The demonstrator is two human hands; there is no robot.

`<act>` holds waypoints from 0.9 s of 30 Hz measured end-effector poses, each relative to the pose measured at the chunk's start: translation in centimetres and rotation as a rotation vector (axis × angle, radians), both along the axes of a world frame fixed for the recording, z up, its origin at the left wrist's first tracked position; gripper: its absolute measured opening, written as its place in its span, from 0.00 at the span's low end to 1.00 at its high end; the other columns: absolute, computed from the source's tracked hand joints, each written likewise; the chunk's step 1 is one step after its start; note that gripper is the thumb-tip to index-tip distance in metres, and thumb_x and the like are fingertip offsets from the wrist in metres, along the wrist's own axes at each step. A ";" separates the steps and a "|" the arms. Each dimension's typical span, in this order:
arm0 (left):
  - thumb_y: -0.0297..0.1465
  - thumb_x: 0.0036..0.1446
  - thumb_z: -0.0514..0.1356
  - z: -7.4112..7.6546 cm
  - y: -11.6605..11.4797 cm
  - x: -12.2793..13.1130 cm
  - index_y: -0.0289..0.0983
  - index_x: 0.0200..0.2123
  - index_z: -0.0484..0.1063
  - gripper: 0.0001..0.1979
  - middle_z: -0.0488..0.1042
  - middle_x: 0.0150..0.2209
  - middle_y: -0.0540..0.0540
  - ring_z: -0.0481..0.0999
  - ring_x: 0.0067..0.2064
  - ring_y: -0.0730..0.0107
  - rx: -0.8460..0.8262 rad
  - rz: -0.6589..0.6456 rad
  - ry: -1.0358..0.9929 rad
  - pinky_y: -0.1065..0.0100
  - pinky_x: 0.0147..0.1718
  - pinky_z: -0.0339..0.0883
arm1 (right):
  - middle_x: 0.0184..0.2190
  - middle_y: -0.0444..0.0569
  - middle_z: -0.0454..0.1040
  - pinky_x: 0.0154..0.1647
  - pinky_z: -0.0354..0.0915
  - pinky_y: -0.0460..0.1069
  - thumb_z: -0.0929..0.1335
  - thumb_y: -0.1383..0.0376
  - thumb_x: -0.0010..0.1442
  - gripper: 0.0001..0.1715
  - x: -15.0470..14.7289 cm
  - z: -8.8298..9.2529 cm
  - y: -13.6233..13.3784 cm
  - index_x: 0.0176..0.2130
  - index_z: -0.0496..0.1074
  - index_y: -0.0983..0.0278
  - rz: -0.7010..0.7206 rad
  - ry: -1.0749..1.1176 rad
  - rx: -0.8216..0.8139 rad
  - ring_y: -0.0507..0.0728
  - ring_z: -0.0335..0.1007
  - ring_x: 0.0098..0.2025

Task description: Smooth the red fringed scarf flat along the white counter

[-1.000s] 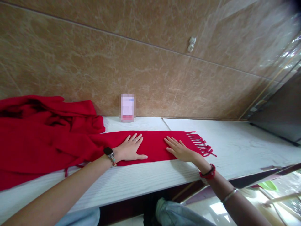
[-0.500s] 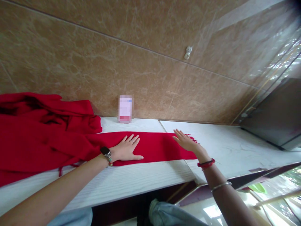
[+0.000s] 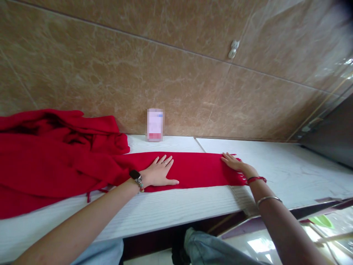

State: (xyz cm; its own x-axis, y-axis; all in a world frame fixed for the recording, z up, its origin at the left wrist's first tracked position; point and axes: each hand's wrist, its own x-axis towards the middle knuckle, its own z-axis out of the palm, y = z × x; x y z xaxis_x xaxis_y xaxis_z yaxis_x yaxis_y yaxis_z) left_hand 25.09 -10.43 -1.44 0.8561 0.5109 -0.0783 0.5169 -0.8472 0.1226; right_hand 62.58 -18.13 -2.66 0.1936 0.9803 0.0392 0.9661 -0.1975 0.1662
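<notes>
A red scarf (image 3: 198, 170) with a fringed end is spread along the white countertop. Its right part lies flat, while the rest is bunched in loose folds at the left. My left hand (image 3: 158, 172) rests palm down on the flat part, fingers spread. Close to the fringe, my right hand (image 3: 234, 163) lies palm down on the scarf with its fingers stretched out. Neither hand grips the cloth.
A phone-like upright object (image 3: 154, 125), blurred out, leans against the brown tiled wall (image 3: 110, 73). A small white hook (image 3: 234, 49) is fixed to the wall. At the far right stands a dark grey appliance (image 3: 331, 136). The countertop (image 3: 176, 206) has a front edge near my legs.
My right hand has come down onto the scarf near its fringed end. The left hand stays on the cloth. The view has shifted slightly right.
</notes>
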 end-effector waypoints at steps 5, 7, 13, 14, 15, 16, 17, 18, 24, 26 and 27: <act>0.61 0.47 0.41 -0.2 0.1 0.0 0.30 0.62 0.41 0.49 0.37 0.63 0.36 0.34 0.63 0.51 -0.002 -0.006 -0.011 0.52 0.57 0.34 | 0.61 0.57 0.49 0.52 0.50 0.70 0.51 0.60 0.63 0.27 -2.6 1.8 0.2 0.59 0.54 0.60 -0.154 0.028 -0.032 0.67 0.42 0.62; 0.61 0.47 0.41 -0.1 -0.1 0.0 0.29 0.62 0.41 0.49 0.36 0.63 0.36 0.34 0.63 0.51 -0.008 0.001 -0.001 0.53 0.58 0.33 | 0.62 0.57 0.45 0.54 0.49 0.68 0.51 0.59 0.63 0.28 -5.8 2.5 1.0 0.61 0.50 0.63 -0.006 0.070 0.017 0.65 0.38 0.63; 0.58 0.51 0.41 0.9 0.1 -0.4 0.29 0.62 0.39 0.47 0.36 0.64 0.37 0.34 0.64 0.55 -0.071 0.006 0.007 0.55 0.58 0.34 | 0.62 0.59 0.46 0.56 0.51 0.65 0.54 0.55 0.62 0.32 -16.7 1.7 2.9 0.61 0.49 0.66 0.390 0.115 0.038 0.65 0.40 0.63; 0.57 0.52 0.40 1.1 0.3 -0.6 0.29 0.62 0.39 0.45 0.36 0.64 0.38 0.34 0.64 0.56 -0.078 0.012 0.007 0.56 0.58 0.35 | 0.62 0.59 0.47 0.56 0.51 0.65 0.54 0.54 0.62 0.33 -17.7 1.3 3.0 0.61 0.49 0.67 0.395 0.121 0.037 0.65 0.40 0.62; 0.56 0.53 0.40 1.2 0.6 -1.0 0.29 0.62 0.39 0.44 0.37 0.64 0.38 0.34 0.64 0.57 -0.075 0.030 0.004 0.56 0.58 0.35 | 0.62 0.60 0.47 0.56 0.51 0.65 0.54 0.54 0.62 0.33 -18.4 0.8 3.0 0.61 0.48 0.68 0.392 0.126 0.030 0.65 0.40 0.62; 0.55 0.54 0.40 1.4 0.9 -1.5 0.29 0.62 0.39 0.43 0.37 0.64 0.38 0.35 0.64 0.58 -0.061 0.058 -0.001 0.56 0.58 0.35 | 0.62 0.60 0.47 0.56 0.51 0.65 0.54 0.54 0.62 0.33 -18.8 0.3 3.1 0.61 0.48 0.68 0.388 0.128 0.019 0.64 0.40 0.63; 0.54 0.55 0.40 1.5 1.2 -1.9 0.29 0.62 0.40 0.42 0.37 0.64 0.37 0.35 0.64 0.58 -0.044 0.094 -0.001 0.56 0.58 0.35 | 0.62 0.60 0.47 0.56 0.50 0.65 0.53 0.54 0.63 0.32 -18.9 -0.1 3.1 0.61 0.48 0.68 0.392 0.125 0.008 0.64 0.40 0.63; 0.54 0.55 0.40 1.5 1.5 -2.4 0.28 0.62 0.41 0.41 0.38 0.63 0.37 0.35 0.64 0.57 -0.030 0.128 0.005 0.55 0.58 0.35 | 0.62 0.60 0.47 0.56 0.50 0.65 0.53 0.55 0.63 0.31 -18.7 -0.4 3.1 0.61 0.49 0.67 0.407 0.117 -0.001 0.63 0.39 0.63; 0.54 0.54 0.43 1.3 2.7 -4.2 0.34 0.62 0.42 0.40 0.38 0.64 0.41 0.36 0.64 0.57 -0.096 0.163 0.070 0.53 0.58 0.36 | 0.62 0.57 0.47 0.55 0.51 0.65 0.51 0.57 0.64 0.29 -17.5 -1.5 3.2 0.62 0.47 0.62 0.478 0.102 0.052 0.62 0.39 0.63; 0.53 0.54 0.45 1.6 3.1 -4.5 0.36 0.62 0.43 0.39 0.38 0.64 0.42 0.37 0.64 0.58 -0.124 0.164 0.080 0.53 0.57 0.37 | 0.62 0.57 0.47 0.55 0.51 0.64 0.51 0.56 0.63 0.30 -17.5 -1.7 3.3 0.62 0.46 0.63 0.448 0.133 0.072 0.61 0.40 0.63; 0.53 0.54 0.45 1.8 3.3 -4.6 0.37 0.62 0.44 0.38 0.39 0.64 0.43 0.38 0.64 0.58 -0.137 0.167 0.084 0.53 0.57 0.38 | 0.62 0.56 0.47 0.56 0.50 0.64 0.51 0.56 0.63 0.30 -17.6 -1.7 3.3 0.62 0.46 0.63 0.435 0.149 0.079 0.60 0.40 0.63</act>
State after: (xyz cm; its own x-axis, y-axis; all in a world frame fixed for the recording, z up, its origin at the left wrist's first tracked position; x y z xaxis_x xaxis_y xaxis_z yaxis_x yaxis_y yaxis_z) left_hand 20.47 -7.10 0.34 0.7478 0.6250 -0.2240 0.6621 -0.7272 0.1811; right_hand 45.00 -14.87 -4.39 -0.2256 0.9669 0.1196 0.9742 0.2248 0.0201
